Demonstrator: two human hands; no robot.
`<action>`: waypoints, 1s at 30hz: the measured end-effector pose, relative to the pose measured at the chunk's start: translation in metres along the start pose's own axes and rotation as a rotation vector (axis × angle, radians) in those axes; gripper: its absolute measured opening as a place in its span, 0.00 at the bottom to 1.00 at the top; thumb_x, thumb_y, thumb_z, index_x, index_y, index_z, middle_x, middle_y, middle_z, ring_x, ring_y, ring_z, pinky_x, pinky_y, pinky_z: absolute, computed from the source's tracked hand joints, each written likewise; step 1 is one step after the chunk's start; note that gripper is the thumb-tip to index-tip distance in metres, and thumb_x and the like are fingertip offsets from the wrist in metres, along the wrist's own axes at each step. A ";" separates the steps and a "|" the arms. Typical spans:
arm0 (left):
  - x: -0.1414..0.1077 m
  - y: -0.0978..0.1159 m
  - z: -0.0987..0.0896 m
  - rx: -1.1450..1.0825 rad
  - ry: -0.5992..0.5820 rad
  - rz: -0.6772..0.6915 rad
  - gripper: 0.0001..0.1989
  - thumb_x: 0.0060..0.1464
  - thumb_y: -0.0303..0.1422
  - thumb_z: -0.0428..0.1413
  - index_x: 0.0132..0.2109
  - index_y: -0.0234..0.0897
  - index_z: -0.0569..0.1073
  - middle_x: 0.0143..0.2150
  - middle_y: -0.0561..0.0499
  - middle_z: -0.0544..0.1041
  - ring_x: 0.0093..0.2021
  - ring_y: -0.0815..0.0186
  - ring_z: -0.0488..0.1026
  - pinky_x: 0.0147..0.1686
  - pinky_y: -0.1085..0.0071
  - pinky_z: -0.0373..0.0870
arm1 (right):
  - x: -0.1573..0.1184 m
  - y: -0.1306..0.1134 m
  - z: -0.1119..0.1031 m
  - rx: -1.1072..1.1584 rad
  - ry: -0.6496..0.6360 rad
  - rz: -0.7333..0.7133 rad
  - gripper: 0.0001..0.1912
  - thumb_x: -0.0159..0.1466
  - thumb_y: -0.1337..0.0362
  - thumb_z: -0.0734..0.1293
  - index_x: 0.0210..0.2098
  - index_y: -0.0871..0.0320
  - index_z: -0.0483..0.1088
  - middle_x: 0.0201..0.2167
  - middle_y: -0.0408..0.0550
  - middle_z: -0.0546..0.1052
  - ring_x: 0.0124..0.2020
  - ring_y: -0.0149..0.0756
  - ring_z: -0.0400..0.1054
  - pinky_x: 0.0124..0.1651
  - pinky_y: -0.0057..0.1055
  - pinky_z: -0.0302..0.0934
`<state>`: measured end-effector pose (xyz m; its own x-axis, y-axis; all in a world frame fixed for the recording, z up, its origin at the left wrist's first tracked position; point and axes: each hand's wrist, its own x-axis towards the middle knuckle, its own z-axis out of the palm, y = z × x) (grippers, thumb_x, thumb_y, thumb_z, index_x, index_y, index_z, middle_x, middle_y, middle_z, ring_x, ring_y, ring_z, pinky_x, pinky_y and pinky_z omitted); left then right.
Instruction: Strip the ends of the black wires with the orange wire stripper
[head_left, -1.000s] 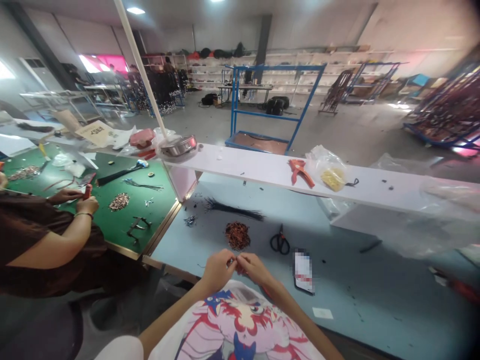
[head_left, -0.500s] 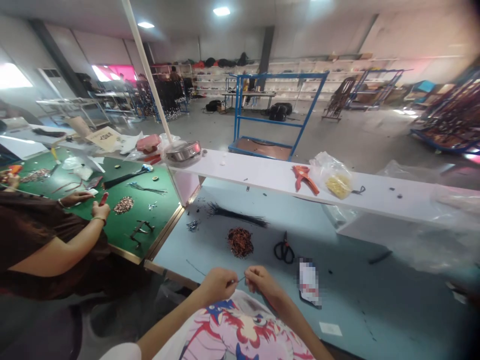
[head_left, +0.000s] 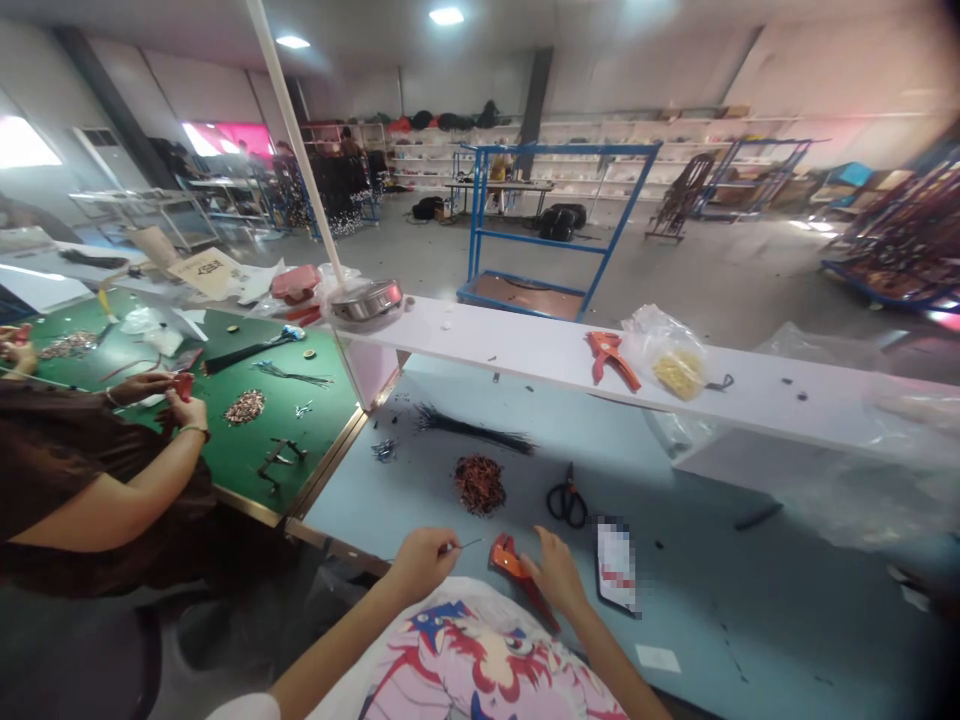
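Observation:
My left hand [head_left: 426, 564] is closed on a thin dark wire [head_left: 471, 544], whose end sticks out to the right. My right hand [head_left: 553, 574] has its fingers apart beside a red-orange hand tool [head_left: 511, 562], which lies near the table's front edge; the thumb is close to its handle, and whether it touches is unclear. Beyond the hands sits a pile of small copper-brown pieces [head_left: 480, 484]. A bundle of black wires [head_left: 477, 430] lies behind that pile, with small silvery pieces [head_left: 384, 450] to its left.
Black scissors [head_left: 568, 500] and a phone [head_left: 618, 566] lie to the right. A white shelf [head_left: 525, 345] spans the table's back, bearing another red-orange tool [head_left: 612, 360] and a bag of yellow pieces [head_left: 678, 370]. At the left, a person works at a green table [head_left: 330, 420].
My hands have moved apart; the wire stays in my left hand. My right hand has let go of it and opened by the red-orange tool, which now shows.

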<state>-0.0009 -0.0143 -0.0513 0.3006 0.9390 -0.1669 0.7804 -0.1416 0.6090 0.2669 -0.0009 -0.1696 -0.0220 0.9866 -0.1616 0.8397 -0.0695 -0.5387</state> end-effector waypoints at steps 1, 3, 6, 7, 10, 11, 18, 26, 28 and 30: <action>0.000 0.001 0.001 -0.007 -0.001 0.004 0.11 0.53 0.33 0.49 0.35 0.39 0.77 0.26 0.53 0.75 0.27 0.71 0.66 0.30 0.76 0.57 | -0.008 0.012 0.009 -0.114 -0.020 0.019 0.28 0.56 0.59 0.63 0.54 0.65 0.64 0.54 0.63 0.67 0.56 0.51 0.60 0.56 0.42 0.52; 0.001 0.003 0.005 -0.021 0.000 0.022 0.12 0.52 0.32 0.49 0.35 0.38 0.77 0.26 0.52 0.75 0.27 0.70 0.67 0.30 0.76 0.58 | -0.023 0.030 0.026 -0.271 -0.077 0.028 0.32 0.54 0.59 0.66 0.57 0.62 0.62 0.58 0.60 0.64 0.59 0.53 0.56 0.58 0.44 0.50; 0.004 0.006 0.011 -0.034 0.014 0.056 0.11 0.52 0.32 0.50 0.35 0.39 0.78 0.27 0.52 0.76 0.28 0.69 0.68 0.31 0.76 0.59 | -0.035 0.040 0.039 -0.361 -0.098 0.008 0.30 0.55 0.60 0.66 0.57 0.57 0.63 0.60 0.57 0.63 0.60 0.51 0.55 0.59 0.43 0.49; 0.005 0.007 0.013 -0.039 0.018 0.070 0.11 0.52 0.31 0.50 0.35 0.39 0.78 0.27 0.52 0.76 0.28 0.69 0.68 0.32 0.75 0.59 | -0.035 0.038 0.039 -0.367 -0.105 0.008 0.29 0.55 0.61 0.66 0.56 0.56 0.63 0.59 0.56 0.64 0.59 0.51 0.57 0.58 0.43 0.50; 0.009 0.013 0.014 -0.057 0.036 0.112 0.11 0.51 0.30 0.50 0.34 0.39 0.77 0.28 0.52 0.76 0.29 0.69 0.68 0.33 0.75 0.60 | -0.028 0.026 0.030 -0.374 -0.144 0.022 0.23 0.54 0.65 0.64 0.50 0.57 0.68 0.51 0.58 0.70 0.54 0.53 0.62 0.52 0.45 0.55; 0.010 0.015 0.014 -0.058 0.050 0.121 0.10 0.50 0.29 0.50 0.33 0.38 0.77 0.28 0.52 0.76 0.30 0.69 0.68 0.33 0.75 0.60 | -0.025 0.022 0.026 -0.367 -0.162 0.035 0.20 0.52 0.66 0.64 0.46 0.57 0.70 0.48 0.59 0.72 0.51 0.54 0.64 0.49 0.45 0.56; 0.019 0.020 0.006 -0.093 0.197 0.063 0.08 0.46 0.25 0.50 0.29 0.35 0.74 0.27 0.51 0.73 0.29 0.70 0.66 0.31 0.75 0.59 | -0.007 0.005 0.005 -0.129 -0.246 0.089 0.08 0.50 0.63 0.62 0.30 0.59 0.66 0.28 0.53 0.74 0.33 0.49 0.69 0.37 0.40 0.58; 0.025 0.016 0.005 -0.283 0.278 0.051 0.10 0.52 0.29 0.50 0.36 0.36 0.76 0.29 0.51 0.76 0.28 0.71 0.68 0.33 0.75 0.62 | -0.012 -0.052 -0.036 0.726 -0.200 0.057 0.27 0.44 0.62 0.58 0.45 0.58 0.65 0.38 0.50 0.73 0.41 0.44 0.66 0.41 0.36 0.60; 0.028 0.021 0.002 -0.311 0.324 0.064 0.09 0.52 0.29 0.50 0.34 0.35 0.76 0.30 0.51 0.75 0.30 0.70 0.68 0.33 0.75 0.63 | -0.017 -0.068 -0.046 0.692 -0.205 0.009 0.30 0.45 0.62 0.59 0.49 0.57 0.64 0.43 0.51 0.72 0.46 0.45 0.65 0.46 0.38 0.59; 0.030 0.025 -0.002 -0.340 0.379 0.062 0.08 0.51 0.28 0.50 0.32 0.34 0.75 0.30 0.50 0.75 0.30 0.70 0.68 0.34 0.75 0.63 | -0.021 -0.079 -0.050 0.677 -0.230 -0.011 0.29 0.46 0.62 0.59 0.49 0.57 0.64 0.43 0.51 0.72 0.44 0.45 0.65 0.47 0.39 0.59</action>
<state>0.0268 0.0114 -0.0391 0.0716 0.9887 0.1314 0.5263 -0.1494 0.8371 0.2286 -0.0087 -0.0824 -0.2052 0.9369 -0.2829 0.3190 -0.2092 -0.9244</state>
